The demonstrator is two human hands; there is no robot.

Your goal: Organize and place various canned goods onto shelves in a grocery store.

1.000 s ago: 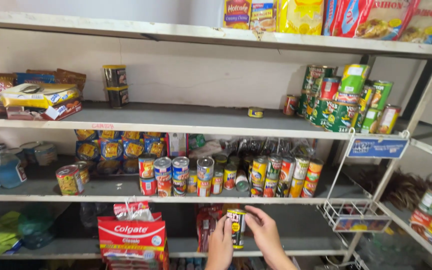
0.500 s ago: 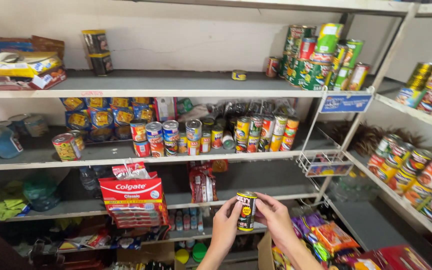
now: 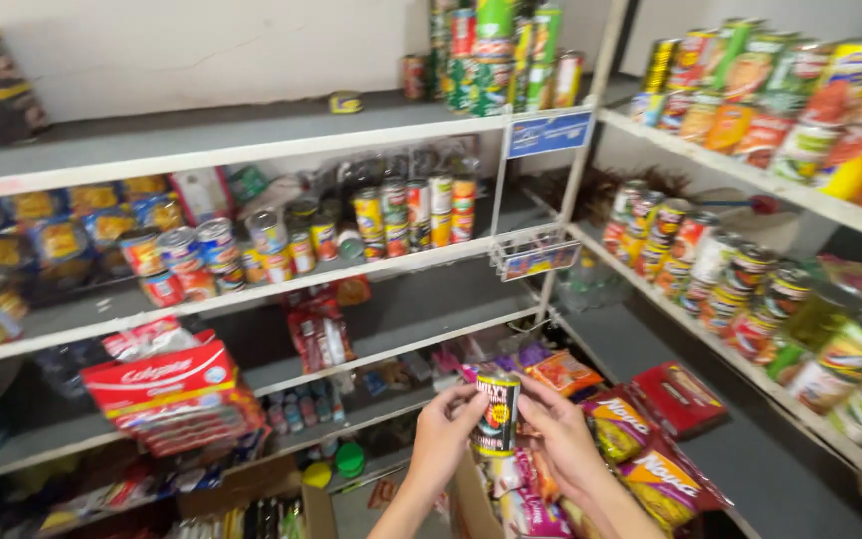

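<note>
Both my hands hold one small tin can (image 3: 496, 414) with a dark label, upright, low in the middle of the view. My left hand (image 3: 444, 436) grips its left side and my right hand (image 3: 562, 433) its right side. The can is away from the shelves, above a pile of snack packets (image 3: 650, 439). Rows of stacked tin cans (image 3: 281, 245) stand on the middle shelf (image 3: 351, 274) ahead.
A red toothpaste carton (image 3: 167, 384) lies on a lower shelf at left. More cans (image 3: 740, 279) fill the right-hand shelves. A small wire basket (image 3: 536, 255) hangs on a white upright post (image 3: 581, 170). A cardboard box (image 3: 281, 494) stands on the floor.
The can has come off the lower shelf and toward me in both hands. The view has swung right and down, so the right-hand shelves now fill more of it.
</note>
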